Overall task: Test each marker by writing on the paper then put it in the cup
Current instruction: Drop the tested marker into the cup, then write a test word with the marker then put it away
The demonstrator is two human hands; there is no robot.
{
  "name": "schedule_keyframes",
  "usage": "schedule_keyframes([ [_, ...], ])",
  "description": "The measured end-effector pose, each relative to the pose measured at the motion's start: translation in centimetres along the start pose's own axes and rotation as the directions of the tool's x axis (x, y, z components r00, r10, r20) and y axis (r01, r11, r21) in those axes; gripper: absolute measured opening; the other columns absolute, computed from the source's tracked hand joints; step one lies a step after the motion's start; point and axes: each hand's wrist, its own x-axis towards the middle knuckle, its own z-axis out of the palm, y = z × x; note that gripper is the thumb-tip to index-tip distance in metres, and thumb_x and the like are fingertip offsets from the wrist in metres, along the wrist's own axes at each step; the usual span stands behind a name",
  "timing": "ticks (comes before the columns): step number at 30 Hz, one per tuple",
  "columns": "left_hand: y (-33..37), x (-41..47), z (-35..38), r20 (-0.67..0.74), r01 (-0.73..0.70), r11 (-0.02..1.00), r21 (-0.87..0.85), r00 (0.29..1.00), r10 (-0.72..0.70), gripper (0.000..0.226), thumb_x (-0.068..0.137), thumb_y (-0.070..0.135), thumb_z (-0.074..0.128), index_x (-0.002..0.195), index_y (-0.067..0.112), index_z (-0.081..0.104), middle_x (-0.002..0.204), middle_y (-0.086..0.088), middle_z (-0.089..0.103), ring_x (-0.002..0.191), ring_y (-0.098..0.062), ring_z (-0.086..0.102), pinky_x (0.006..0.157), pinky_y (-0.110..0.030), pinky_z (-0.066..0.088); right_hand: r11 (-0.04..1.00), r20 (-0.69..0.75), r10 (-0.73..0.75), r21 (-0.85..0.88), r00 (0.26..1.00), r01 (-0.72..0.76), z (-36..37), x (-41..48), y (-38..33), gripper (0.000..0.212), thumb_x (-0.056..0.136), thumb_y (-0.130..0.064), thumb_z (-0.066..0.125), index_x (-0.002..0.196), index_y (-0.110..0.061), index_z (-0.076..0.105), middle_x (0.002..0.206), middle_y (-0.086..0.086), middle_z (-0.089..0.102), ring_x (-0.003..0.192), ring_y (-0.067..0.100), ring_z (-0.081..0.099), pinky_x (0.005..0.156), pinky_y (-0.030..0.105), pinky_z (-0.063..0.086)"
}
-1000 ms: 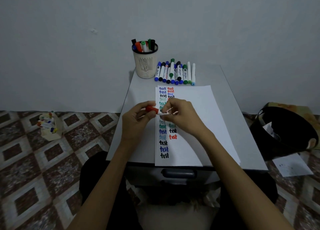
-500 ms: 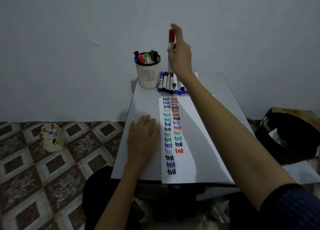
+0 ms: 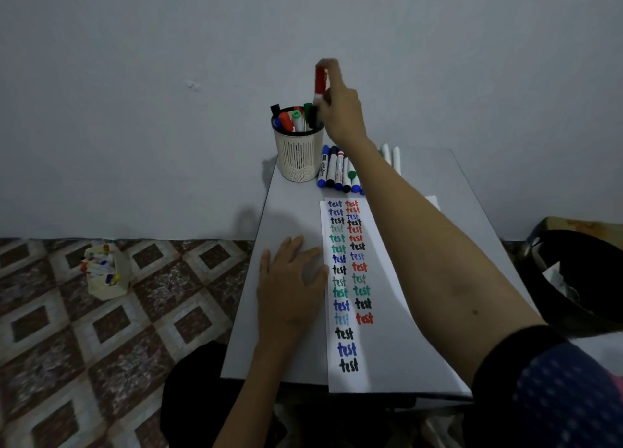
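Observation:
My right hand [image 3: 342, 110] holds a red-capped marker [image 3: 319, 81] upright, just above the right rim of the cream mesh cup [image 3: 298, 154], which stands at the far left of the small grey table [image 3: 286, 218] and holds several markers. A row of markers [image 3: 338, 171] lies right of the cup, partly hidden by my forearm. The white paper [image 3: 397, 346] carries two columns of coloured "test" words. My left hand [image 3: 290, 289] lies flat and open on the table, fingertips at the paper's left edge.
A cream holder with several markers [image 3: 104, 272] stands on the patterned tile floor to the left. A black bin [image 3: 580, 279] sits on the floor to the right of the table. The grey wall rises directly behind the table.
A second ago both hands held the red marker over the paper. Since then my right hand carried it up and left to the cup, and my left hand settled flat on the table.

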Motion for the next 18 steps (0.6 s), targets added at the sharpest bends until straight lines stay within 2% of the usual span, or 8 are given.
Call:
schedule_keyframes([
  [3,0.0,0.0,0.0,-0.004,0.004,1.000,-0.001,1.000,-0.004,0.038,0.089,0.042,0.051,0.126,0.031,0.054,0.146,0.008,0.037,0.138,-0.007,0.025,0.117,-0.036,0.002,0.994,0.088,-0.006,-0.107,0.996,0.015,0.4,-1.0,0.9,0.027,0.095,-0.003,0.042,0.114,-0.007,0.061,0.098,0.017,0.063,0.088,0.028,0.060,0.077,0.042,0.051],
  [5,0.0,0.0,0.0,-0.004,0.002,1.000,0.001,1.000,-0.002,0.039,0.089,0.043,0.050,0.126,0.030,0.054,0.145,0.007,0.038,0.137,-0.007,0.025,0.118,-0.038,0.004,0.996,0.094,-0.001,-0.084,0.996,0.009,0.3,-1.7,1.4,0.031,0.097,-0.005,0.040,0.117,-0.009,0.063,0.109,0.017,0.061,0.103,0.027,0.056,0.083,0.035,0.047],
  [8,0.0,0.0,0.0,-0.010,-0.003,1.000,-0.008,1.000,0.002,0.039,0.089,0.044,0.050,0.125,0.030,0.055,0.144,0.007,0.039,0.137,-0.008,0.026,0.117,-0.037,0.004,0.995,0.014,0.034,-0.093,0.999,-0.033,-1.0,-2.7,2.6,0.041,0.097,-0.004,0.039,0.132,-0.018,0.055,0.121,0.010,0.057,0.114,0.020,0.050,0.086,0.027,0.041],
  [10,-0.1,0.0,0.0,-0.013,0.002,1.000,-0.008,1.000,-0.002,0.038,0.089,0.042,0.052,0.125,0.030,0.055,0.144,0.007,0.039,0.137,-0.007,0.027,0.117,-0.036,0.004,0.972,-0.065,0.152,-0.172,0.986,-0.161,-2.3,-3.4,4.0,0.048,0.092,0.001,0.040,0.134,-0.019,0.050,0.124,0.009,0.056,0.115,0.020,0.049,0.085,0.031,0.045],
  [13,-0.1,0.0,0.0,-0.007,0.011,1.000,-0.012,1.000,-0.011,0.037,0.088,0.043,0.051,0.123,0.031,0.056,0.144,0.009,0.040,0.136,-0.007,0.028,0.117,-0.036,0.004,0.834,-0.137,0.423,-0.328,0.896,-0.444,-5.0,-4.9,6.9,0.040,0.090,-0.002,0.048,0.129,-0.012,0.052,0.128,0.013,0.053,0.117,0.026,0.050,0.086,0.035,0.045],
  [15,0.0,0.0,0.0,-0.011,0.013,1.000,-0.016,1.000,-0.013,0.037,0.088,0.042,0.052,0.123,0.031,0.057,0.143,0.009,0.040,0.136,-0.007,0.028,0.117,-0.036,0.004,0.742,-0.068,0.567,-0.391,0.821,-0.545,-6.7,-6.3,8.9,0.030,0.092,-0.011,0.051,0.122,-0.007,0.056,0.123,0.015,0.057,0.112,0.029,0.053,0.082,0.034,0.044],
  [18,0.1,0.0,0.0,-0.016,0.016,1.000,-0.009,1.000,-0.016,0.036,0.088,0.041,0.053,0.123,0.030,0.057,0.143,0.008,0.040,0.136,-0.007,0.028,0.117,-0.036,0.004,0.724,0.045,0.639,-0.371,0.768,-0.582,-7.9,-7.9,10.5,0.023,0.088,-0.008,0.053,0.108,-0.003,0.063,0.106,0.016,0.065,0.091,0.029,0.059,0.072,0.031,0.045],
])
